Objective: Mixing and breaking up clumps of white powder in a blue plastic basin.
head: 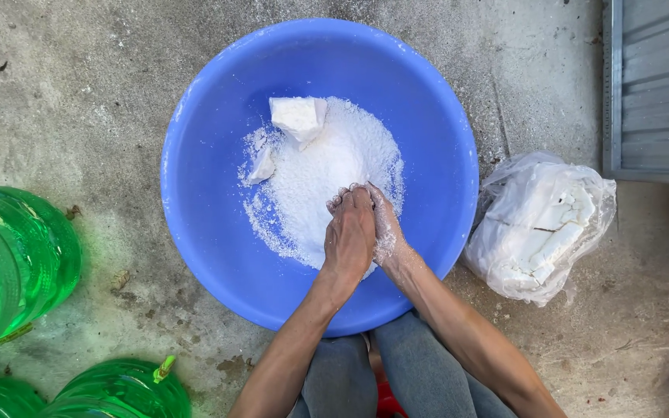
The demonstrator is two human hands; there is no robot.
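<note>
Head view: a big blue basin stands on the concrete floor, and all places here are given from this basin. Inside it lies a heap of white crumbly powder, with one large white lump at the far side of the heap and a smaller white piece just left of it. The left hand lies on top of the right hand, both pressed together on the near part of the powder; the fingers are curled narrow, and I cannot tell if they hold something between them. The right hand is dusted white. To the right of the basin, near its rim, rests a clear plastic bag with white blocks. To the left of the basin, apart from it, lie green plastic bottles
</note>
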